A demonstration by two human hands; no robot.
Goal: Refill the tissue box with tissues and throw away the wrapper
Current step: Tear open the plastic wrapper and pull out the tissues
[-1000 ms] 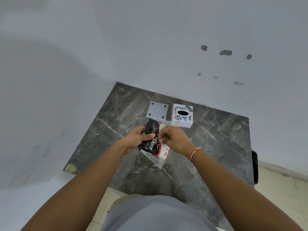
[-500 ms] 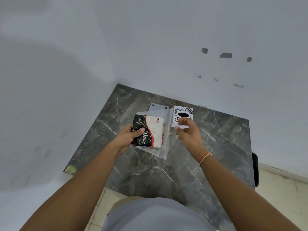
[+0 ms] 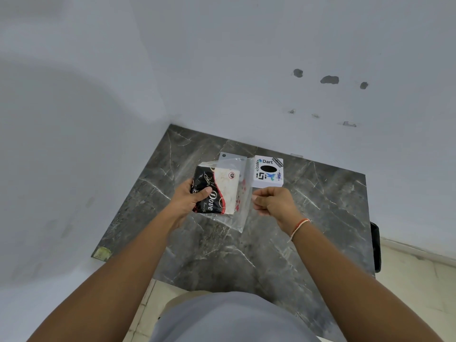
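My left hand (image 3: 191, 198) grips a tissue pack (image 3: 217, 193) in a black, red and white "Dove" wrapper and holds it just above the table. A clear plastic flap of the wrapper (image 3: 243, 206) spreads out to the right of the pack. My right hand (image 3: 274, 202) has its fingers curled, pinching the flap's right edge. Right behind that hand, the white tissue box (image 3: 267, 172) stands on the table, with stickers and a dark oval slot on top. A grey plate with a corner hole (image 3: 228, 156) lies behind the pack and is mostly hidden by it.
The dark marble table (image 3: 320, 218) sits in a corner between two pale walls. A yellowish sticker (image 3: 102, 253) marks its front left corner. A black object (image 3: 375, 245) hangs off the right edge. Tiled floor shows to the right.
My right hand let go of the pack, swung open toward the box, then came back and closed on the clear flap's edge. The pack has lifted and turned more face-up.
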